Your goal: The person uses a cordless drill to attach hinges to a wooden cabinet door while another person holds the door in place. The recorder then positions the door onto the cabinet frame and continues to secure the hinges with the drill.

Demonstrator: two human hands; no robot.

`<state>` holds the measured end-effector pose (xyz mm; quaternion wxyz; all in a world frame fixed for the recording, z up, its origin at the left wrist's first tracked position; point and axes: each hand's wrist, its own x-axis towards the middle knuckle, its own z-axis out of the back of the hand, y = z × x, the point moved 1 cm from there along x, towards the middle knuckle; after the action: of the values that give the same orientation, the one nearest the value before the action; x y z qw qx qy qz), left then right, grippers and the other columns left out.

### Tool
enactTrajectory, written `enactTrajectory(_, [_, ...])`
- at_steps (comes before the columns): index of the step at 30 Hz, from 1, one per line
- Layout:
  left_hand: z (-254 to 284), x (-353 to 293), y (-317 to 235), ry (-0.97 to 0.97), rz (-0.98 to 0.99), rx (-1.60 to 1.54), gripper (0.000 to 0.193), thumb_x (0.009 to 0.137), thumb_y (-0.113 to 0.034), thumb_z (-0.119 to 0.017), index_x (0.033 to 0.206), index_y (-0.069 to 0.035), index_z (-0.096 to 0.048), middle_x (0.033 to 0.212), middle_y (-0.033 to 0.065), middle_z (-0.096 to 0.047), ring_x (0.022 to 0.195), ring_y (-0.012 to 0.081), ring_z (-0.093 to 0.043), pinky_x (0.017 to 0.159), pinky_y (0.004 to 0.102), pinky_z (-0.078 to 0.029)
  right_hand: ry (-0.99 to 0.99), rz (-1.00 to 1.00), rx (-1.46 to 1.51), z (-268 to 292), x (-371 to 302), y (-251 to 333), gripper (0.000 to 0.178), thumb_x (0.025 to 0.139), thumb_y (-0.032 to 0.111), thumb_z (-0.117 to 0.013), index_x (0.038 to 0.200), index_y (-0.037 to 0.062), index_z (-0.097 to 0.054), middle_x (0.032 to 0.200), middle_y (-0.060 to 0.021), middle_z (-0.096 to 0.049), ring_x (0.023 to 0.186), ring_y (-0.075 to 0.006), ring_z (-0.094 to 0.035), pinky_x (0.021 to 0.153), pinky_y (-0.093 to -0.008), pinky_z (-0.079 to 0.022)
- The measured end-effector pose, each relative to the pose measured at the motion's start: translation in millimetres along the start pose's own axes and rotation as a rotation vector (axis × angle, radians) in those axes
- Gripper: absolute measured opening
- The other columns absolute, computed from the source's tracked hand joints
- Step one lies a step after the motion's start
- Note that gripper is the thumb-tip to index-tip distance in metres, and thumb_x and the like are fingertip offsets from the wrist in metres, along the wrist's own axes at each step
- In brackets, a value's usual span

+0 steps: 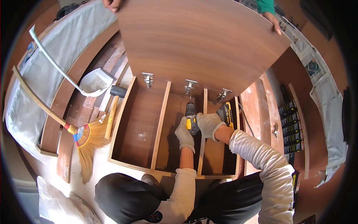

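Observation:
A yellow-and-black cordless drill (191, 118) points away from me, its bit at the middle metal hinge (190, 86) on a large brown wooden panel (197, 41). My right hand (209, 124), in a white knit glove, is closed round the drill's handle, with the battery (226, 115) showing to its right. My gloved left hand (184, 135) grips the drill body from the left. Two more hinges sit along the panel's lower edge, a left one (148, 79) and a right one (223, 94). Below lies an open wooden cabinet box (161, 127) with three compartments.
Another person's hands, one at left (112, 4) and one at right (273, 22), hold the panel upright. Left of the box are a mallet (112, 112), a straw broom (89, 138) and a dustpan (97, 82). A small clear packet (143, 136) lies in the left compartment.

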<state>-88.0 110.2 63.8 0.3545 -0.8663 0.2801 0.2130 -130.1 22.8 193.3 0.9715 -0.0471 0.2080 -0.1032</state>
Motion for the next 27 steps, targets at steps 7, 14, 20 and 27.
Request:
enactTrajectory(7, [21,25,-4,0.055,-0.03,0.093,0.032,0.099,-0.028,-0.071,0.109,0.002,-0.069,0.096,0.0075,-0.07,0.077,0.0164,-0.069,0.07,0.0328,-0.059,-0.022,-0.052,0.128,-29,16,10,0.049,0.081,0.008,-0.065,0.124,-0.0102,-0.054,0.105,-0.0253,-0.073,0.097,-0.0375,-0.074,0.08,-0.046,-0.059])
enactTrajectory(14, [0,26,6,0.05,0.04,-0.03,0.034,0.097,-0.031,-0.072,0.105,0.002,-0.07,0.092,0.0059,-0.069,0.07,0.0165,-0.066,0.066,0.0317,-0.056,0.017,-0.019,0.052,-26,30,-3,0.044,0.079,0.01,-0.068,0.118,-0.0086,-0.057,0.105,-0.0237,-0.074,0.1,-0.0365,-0.075,0.082,-0.0447,-0.058])
enactTrajectory(20, [41,39,6,0.106,0.022,-0.086,0.035,0.101,-0.037,-0.064,0.115,-0.006,-0.067,0.1,0.0075,-0.073,0.08,0.0167,-0.071,0.069,0.0315,-0.06,-0.028,0.051,0.0,-14,35,22,0.043,0.08,0.012,-0.07,0.117,-0.008,-0.059,0.106,-0.0219,-0.074,0.1,-0.036,-0.075,0.081,-0.0452,-0.059])
enactTrajectory(27, [45,27,-9,0.115,0.099,0.144,0.038,0.104,-0.046,-0.058,0.114,-0.01,-0.067,0.093,0.0027,-0.073,0.071,0.0115,-0.07,0.055,0.0303,-0.059,-0.104,0.046,-0.075,-20,37,39,0.043,0.082,0.016,-0.07,0.114,-0.0091,-0.058,0.098,-0.0211,-0.075,0.094,-0.0347,-0.076,0.078,-0.043,-0.059])
